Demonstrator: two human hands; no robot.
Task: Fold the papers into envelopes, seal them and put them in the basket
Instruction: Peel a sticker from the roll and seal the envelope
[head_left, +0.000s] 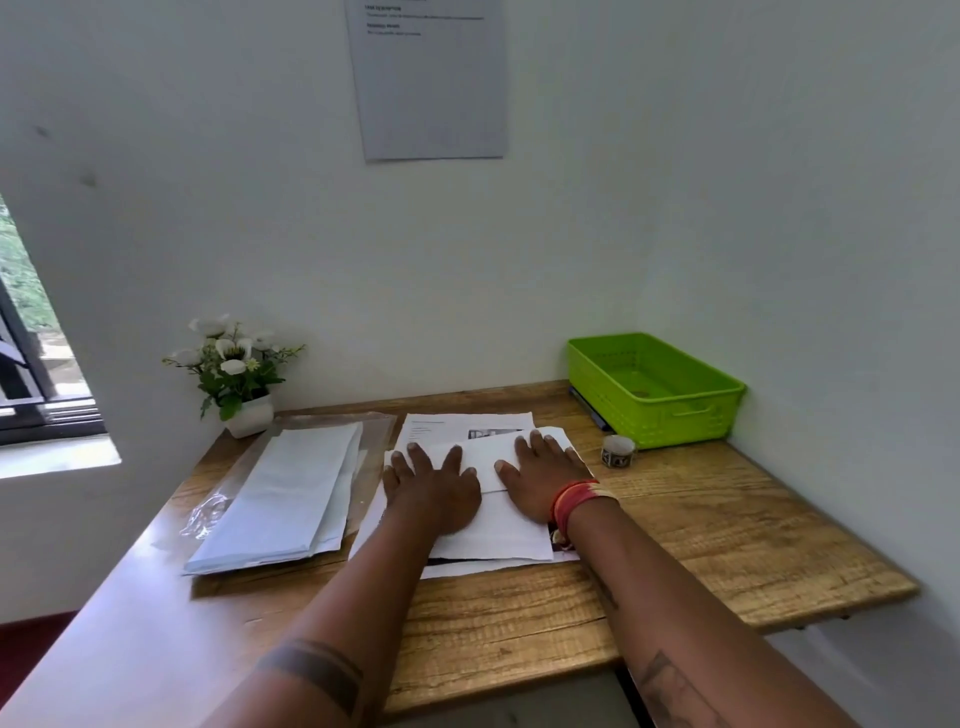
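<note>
Forearms closest to camera, reaching over tabletop (701, 545). Left hand (434, 491) and right hand (540, 480) both flat, fingers spread, pressing folded paper (493, 530) mid-tabletop, on top of printed sheets. Paper's long axis runs roughly away from camera. Green basket (655, 389) sits far right corner, so right hand nearer for drop-off, I'd guess. Tape roll (618, 451) just beside basket.

The counter (727, 525) lies bare in wood along its near edge and right side. The green basket (655, 388) fills the far-right corner, a tape roll (618, 451) just before it. The envelope stack (291, 493) and flower pot (250, 415) block the left.
</note>
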